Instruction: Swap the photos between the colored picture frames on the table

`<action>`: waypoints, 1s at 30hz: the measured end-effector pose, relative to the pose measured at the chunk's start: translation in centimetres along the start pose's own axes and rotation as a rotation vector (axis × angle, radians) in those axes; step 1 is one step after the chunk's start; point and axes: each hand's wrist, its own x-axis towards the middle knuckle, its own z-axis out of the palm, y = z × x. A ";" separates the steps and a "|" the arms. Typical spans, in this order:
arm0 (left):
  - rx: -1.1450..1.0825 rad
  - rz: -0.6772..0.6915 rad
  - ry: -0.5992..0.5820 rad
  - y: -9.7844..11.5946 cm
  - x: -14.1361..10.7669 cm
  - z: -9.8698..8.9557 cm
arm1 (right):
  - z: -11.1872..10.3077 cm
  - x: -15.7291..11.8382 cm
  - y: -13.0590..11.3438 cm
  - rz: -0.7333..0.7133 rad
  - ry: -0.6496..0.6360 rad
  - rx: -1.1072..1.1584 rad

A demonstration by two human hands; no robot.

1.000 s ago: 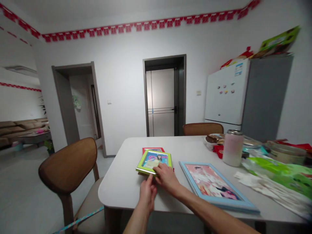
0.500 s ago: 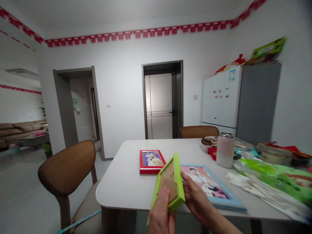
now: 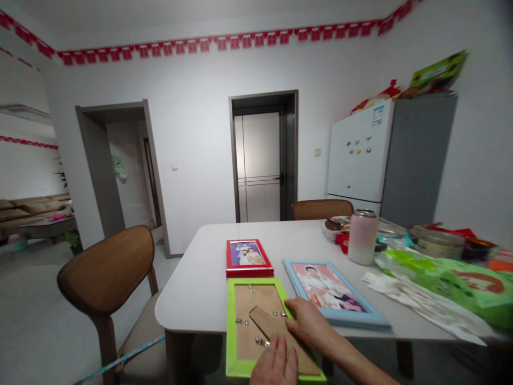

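Already the lime-green plastic photo frame [image 3: 262, 326] lies face down at the near edge of the white desk [image 3: 200, 289], its brown fibreboard back and folded easel stand turned up to you, so the turning-over looks done. What seems left, judging from how it lies, is the work on that back: the small metal clips around the board look closed, and the board is seated in the frame.

Your left hand [image 3: 276, 363] rests flat on the near end of the stand, fingers together, pressing rather than pinching. Your right hand [image 3: 308, 326] lies with its fingertips on the right side of the backing, by the green rim, loosely curved and not closed around anything. So the frame sits under both grips, pinned to the desk and not lifted; its near end overhangs the desk edge towards you.

Just beyond it lies a small red-framed photograph [image 3: 247, 258], face up, nearly touching the green frame's far rim. To the right of both, a larger pale-blue-framed photograph [image 3: 334, 291] lies face up at a slant, close beside your right hand. Farther right stand a white-and-pink lidded cup [image 3: 362, 238] and green plastic bags [image 3: 444, 278]. A brown wooden chair [image 3: 108, 272] stands at the left.
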 end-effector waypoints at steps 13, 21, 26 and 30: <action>-0.202 -0.119 -0.314 -6.0 -0.2 -6.2 | 1.1 1.3 -0.8 -0.068 0.000 -0.155; -0.318 -0.289 -0.336 -6.6 -0.5 -7.1 | 1.1 1.8 -1.0 -0.078 0.021 -0.182; -0.295 -0.332 -0.368 -6.6 -0.6 -7.1 | 1.0 1.5 -2.0 -0.117 0.088 -0.184; -0.264 -0.345 -0.417 -6.7 -0.5 -6.9 | 1.9 1.3 -5.0 -0.271 0.023 -0.031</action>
